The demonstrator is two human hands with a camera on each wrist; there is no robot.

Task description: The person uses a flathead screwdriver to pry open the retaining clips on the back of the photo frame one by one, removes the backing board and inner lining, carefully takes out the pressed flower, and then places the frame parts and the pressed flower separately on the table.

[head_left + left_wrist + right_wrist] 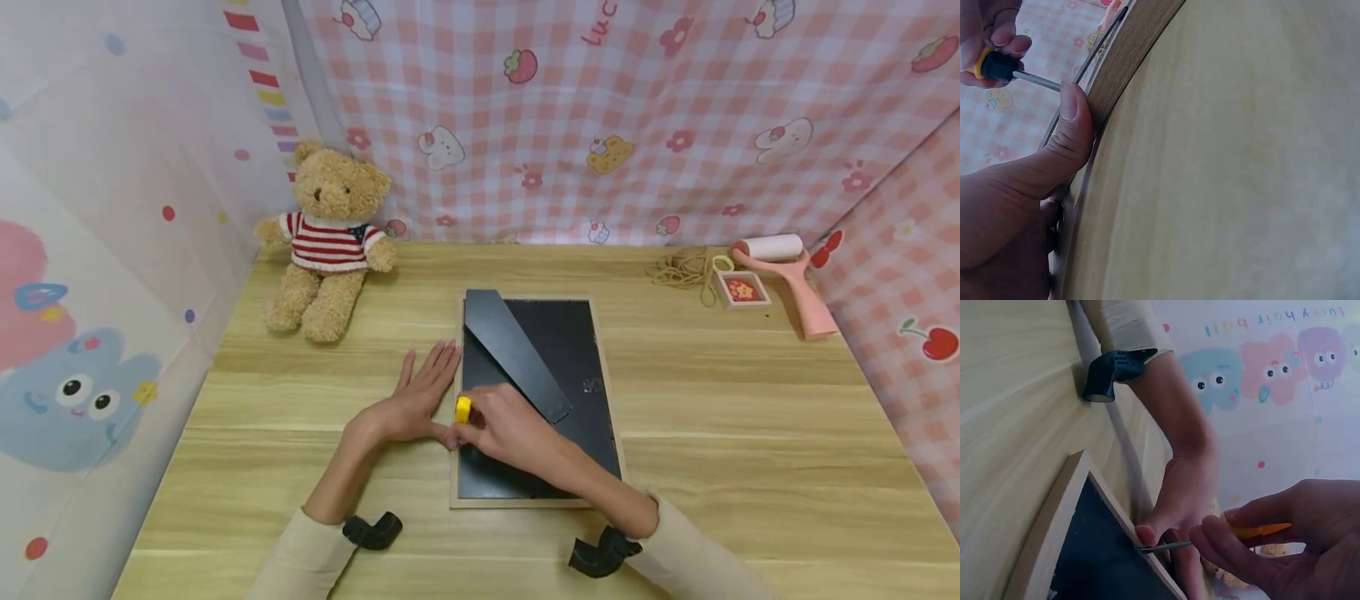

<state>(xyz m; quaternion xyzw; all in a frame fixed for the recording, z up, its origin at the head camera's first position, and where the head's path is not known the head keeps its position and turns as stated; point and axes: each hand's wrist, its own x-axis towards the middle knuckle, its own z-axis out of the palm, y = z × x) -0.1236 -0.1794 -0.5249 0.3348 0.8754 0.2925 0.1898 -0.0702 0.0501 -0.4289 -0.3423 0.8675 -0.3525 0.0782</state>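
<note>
A wooden picture frame [611,417] lies back side up on the table, its black backing board [555,333] and slanting dark stand leg [517,350] showing. My right hand [510,429] pinches a screwdriver with a yellow and black handle [463,408]. In the right wrist view its metal shaft [1169,546] meets the frame's inner edge. Spread flat beside the frame, my left hand [416,400] rests against the left side. Its thumb [1072,119] presses on the rim right by the screwdriver's tip, as the left wrist view shows.
A teddy bear [330,242] in a striped sweater sits at the back left of the table [712,442]. At the back right lie twine [681,271], a small framed star picture [742,289] and a pink lint roller [806,296]. Patterned cloth hangs behind.
</note>
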